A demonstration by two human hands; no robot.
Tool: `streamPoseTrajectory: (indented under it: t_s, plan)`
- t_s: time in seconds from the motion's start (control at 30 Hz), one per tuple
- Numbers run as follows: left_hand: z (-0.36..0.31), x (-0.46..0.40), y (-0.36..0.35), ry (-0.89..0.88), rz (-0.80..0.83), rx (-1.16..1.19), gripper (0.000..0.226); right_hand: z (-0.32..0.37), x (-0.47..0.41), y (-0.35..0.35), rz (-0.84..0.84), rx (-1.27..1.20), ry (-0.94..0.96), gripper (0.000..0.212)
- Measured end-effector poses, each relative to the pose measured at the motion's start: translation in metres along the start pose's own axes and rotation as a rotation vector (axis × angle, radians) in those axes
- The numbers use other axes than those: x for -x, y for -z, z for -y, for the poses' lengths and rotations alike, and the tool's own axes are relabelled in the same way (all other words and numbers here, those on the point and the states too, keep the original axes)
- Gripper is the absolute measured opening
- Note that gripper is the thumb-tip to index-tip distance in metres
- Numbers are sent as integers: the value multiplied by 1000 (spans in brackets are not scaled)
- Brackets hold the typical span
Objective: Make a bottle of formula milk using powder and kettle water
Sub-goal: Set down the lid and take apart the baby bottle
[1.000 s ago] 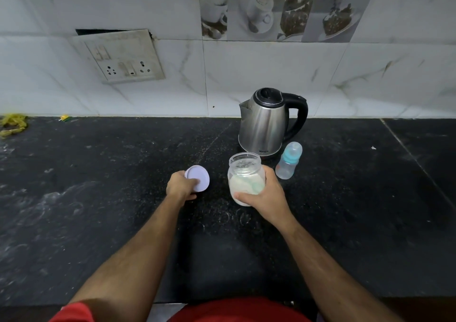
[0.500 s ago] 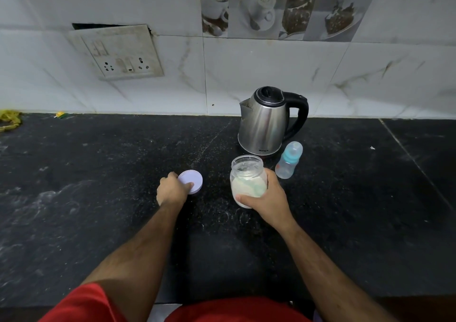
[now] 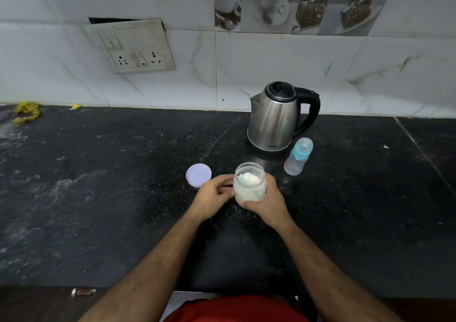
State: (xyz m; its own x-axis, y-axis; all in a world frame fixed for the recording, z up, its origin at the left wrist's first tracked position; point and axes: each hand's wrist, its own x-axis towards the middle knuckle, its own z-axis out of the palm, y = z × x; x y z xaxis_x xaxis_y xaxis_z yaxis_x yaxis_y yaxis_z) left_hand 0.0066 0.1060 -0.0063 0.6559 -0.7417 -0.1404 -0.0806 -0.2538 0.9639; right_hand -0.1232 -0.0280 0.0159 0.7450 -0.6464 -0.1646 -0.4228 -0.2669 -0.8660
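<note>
A clear jar of white formula powder [image 3: 249,184] stands open on the black counter [image 3: 98,198]. My right hand [image 3: 267,202] grips it from the right and front. My left hand [image 3: 213,194] sits at the jar's left side with loosely curled fingers, fingertips at the glass, holding nothing. The jar's pale round lid [image 3: 198,175] lies flat on the counter just left of my left hand. Behind the jar a steel kettle [image 3: 274,117] with a black handle stands with its lid closed. A small baby bottle [image 3: 297,157] with a teal collar and clear cap stands to the kettle's right.
A tiled wall runs along the back with a loose switch and socket plate [image 3: 133,47]. Yellow scraps [image 3: 26,112] lie at the far left back of the counter. A seam [image 3: 419,149] crosses the counter at the right. The counter's front edge is near my body.
My left hand set the lid down on the counter, let go of it and moved right to the jar's side. My right hand kept hold of the jar.
</note>
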Motion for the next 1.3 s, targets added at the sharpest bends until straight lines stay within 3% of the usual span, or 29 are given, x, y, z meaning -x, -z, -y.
streamPoseTrajectory:
  t_s: [0.1, 0.3, 0.67, 0.77, 0.9, 1.07, 1.3]
  plan:
    - [1, 5, 3, -3, -27, 44, 46, 3, -3, -8, 38, -29, 30, 60]
    - [0, 8, 22, 36, -84, -22, 52, 8, -23, -36, 113, 58, -6, 89]
    - [-5, -4, 33, 30, -115, -67, 52, 27, -41, -43, 110, 205, -40, 98]
    - [-1, -5, 33, 61, -118, -96, 55, 26, -42, -42, 104, 276, -46, 109]
    - [-1, 6, 26, 116, -233, -167, 53, 16, -35, -39, 76, 314, -48, 120]
    - [9, 34, 1, 32, -442, -212, 17, -7, -22, -28, 17, 268, -57, 103]
    - [16, 39, -52, -42, -194, -227, 16, -34, -1, 2, -110, 212, -28, 55]
